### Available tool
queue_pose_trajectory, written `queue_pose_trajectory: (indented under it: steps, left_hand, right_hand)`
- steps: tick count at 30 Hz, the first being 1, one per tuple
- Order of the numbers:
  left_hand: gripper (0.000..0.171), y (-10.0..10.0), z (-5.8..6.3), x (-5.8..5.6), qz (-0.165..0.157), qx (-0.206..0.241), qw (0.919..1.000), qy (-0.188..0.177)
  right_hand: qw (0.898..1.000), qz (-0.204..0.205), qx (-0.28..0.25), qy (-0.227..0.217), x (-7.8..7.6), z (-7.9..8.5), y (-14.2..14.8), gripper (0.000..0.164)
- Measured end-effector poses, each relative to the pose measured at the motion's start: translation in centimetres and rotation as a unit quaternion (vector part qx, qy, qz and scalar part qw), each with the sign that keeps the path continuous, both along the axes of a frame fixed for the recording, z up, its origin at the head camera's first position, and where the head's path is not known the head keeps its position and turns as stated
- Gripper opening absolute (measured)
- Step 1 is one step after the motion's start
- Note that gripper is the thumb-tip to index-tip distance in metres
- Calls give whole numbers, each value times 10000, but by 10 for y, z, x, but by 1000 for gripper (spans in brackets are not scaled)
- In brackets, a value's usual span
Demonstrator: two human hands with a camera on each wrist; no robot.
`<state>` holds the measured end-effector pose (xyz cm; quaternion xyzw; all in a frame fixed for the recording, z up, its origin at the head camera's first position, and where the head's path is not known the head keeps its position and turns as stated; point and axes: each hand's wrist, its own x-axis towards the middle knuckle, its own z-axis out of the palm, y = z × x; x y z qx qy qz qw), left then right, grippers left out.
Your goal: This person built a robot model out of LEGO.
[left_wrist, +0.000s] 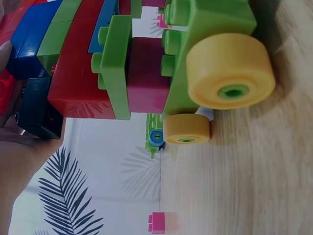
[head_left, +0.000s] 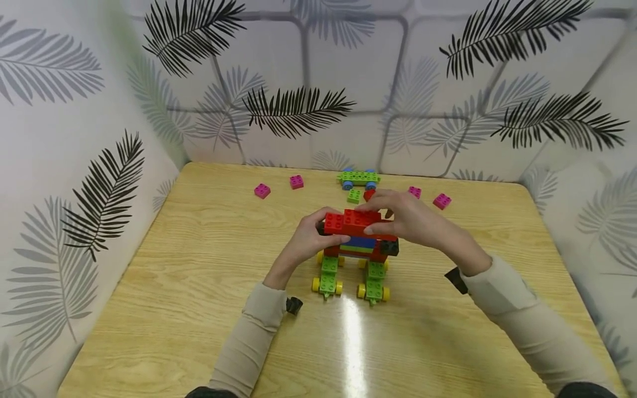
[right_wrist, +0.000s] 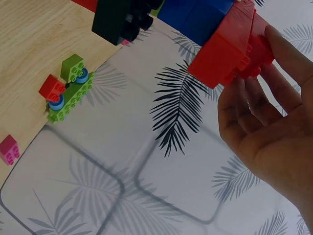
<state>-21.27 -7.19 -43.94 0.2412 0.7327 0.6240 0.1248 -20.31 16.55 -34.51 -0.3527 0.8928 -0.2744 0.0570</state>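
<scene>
A toy-brick vehicle stands mid-table on two green wheeled bases (head_left: 328, 275) with yellow wheels (left_wrist: 230, 71). Stacked above are a magenta brick (left_wrist: 148, 73), red bricks (left_wrist: 80, 73), a blue layer (head_left: 360, 242) and black end bricks (head_left: 390, 247). My left hand (head_left: 303, 237) grips the build's left end, thumb along the front; its other fingers are mostly hidden behind. On top, my right hand (head_left: 410, 218) pinches a red brick (right_wrist: 220, 49) between thumb and fingers. Whether this brick is fully seated cannot be told.
Behind the build are a green wheeled base (head_left: 359, 177) with blue wheels, a small green brick (head_left: 354, 196) and a red brick (head_left: 369, 195). Magenta bricks lie at the back left (head_left: 262, 190) and back right (head_left: 442, 201). A leaf-patterned wall encloses the table's back.
</scene>
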Motion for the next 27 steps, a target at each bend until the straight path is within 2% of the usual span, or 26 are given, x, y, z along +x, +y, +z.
queue_pose_trajectory:
  steps: [4,10,15,19,27]
  left_hand:
    - [37,-1,7,5,-25,51,10000,63]
    - [40,1,-14,-6,99,25,9999,-48]
    - [41,1,-19,-9,73,72,9999,38]
    - [40,1,-20,-9,40,155,9998,87]
    - [39,0,-18,-7,62,159,9999,-27]
  right_hand:
    - [9999,-98,-54,-24,3,-4,1,43]
    - [9995,-228,-213,-106,5,-10,4,41]
    - [9978,-467,-432,-201,7,-17,12,40]
    - [9974,-434,-569,5,8,-24,13,43]
    - [9949,-214,-571,804,10,-40,0,60]
